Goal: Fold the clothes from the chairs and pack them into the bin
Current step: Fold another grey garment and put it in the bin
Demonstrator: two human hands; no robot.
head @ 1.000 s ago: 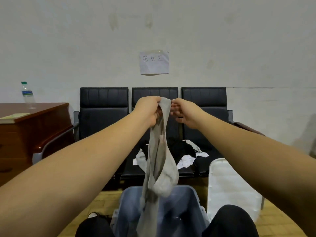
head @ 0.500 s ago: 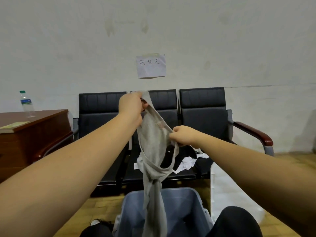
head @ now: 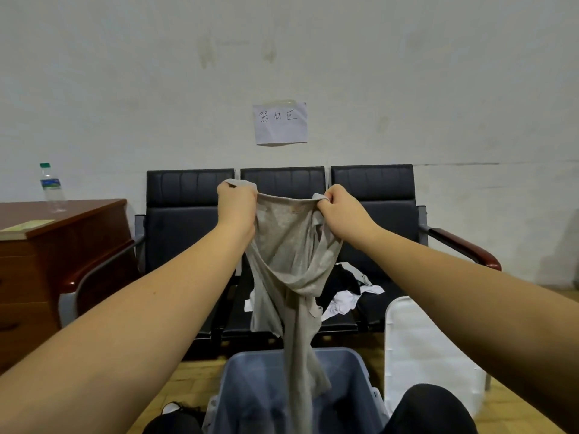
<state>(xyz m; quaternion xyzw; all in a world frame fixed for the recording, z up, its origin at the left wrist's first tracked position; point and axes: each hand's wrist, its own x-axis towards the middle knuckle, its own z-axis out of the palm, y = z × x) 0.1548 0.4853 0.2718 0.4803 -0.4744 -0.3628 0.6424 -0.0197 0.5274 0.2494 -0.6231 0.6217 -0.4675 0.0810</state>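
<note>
At frame centre, both hands, left (head: 237,204) and right (head: 342,209), pinch the top edge of a limp grey knit garment (head: 289,261) hanging twisted over the open grey plastic bin (head: 360,368); risk: unfolded tail drops in bunched.

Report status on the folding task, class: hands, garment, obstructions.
Left hand and right hand grip grey garment by its top edge. Unfolded, hanging over the bin. More clothes on chairs. Nothing blocking.
</note>
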